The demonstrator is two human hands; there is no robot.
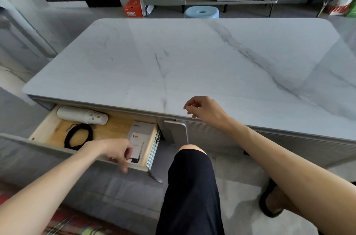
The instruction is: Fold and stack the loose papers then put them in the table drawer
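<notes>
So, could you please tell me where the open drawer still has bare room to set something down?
Bare wood shows in the middle of the drawer, between the cable coil and the papers, running back toward the cups. The left side is crowded by cable coil and cups; the right side holds the papers, with the left hand over their near end.

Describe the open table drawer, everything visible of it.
The drawer is pulled out at the table's near left side. Grey front panel, pale wooden walls and floor, metal slide rail on its right. Inside lie a white cup stack, a coiled black cable and white printed papers. The left hand reaches over its front edge.
</notes>
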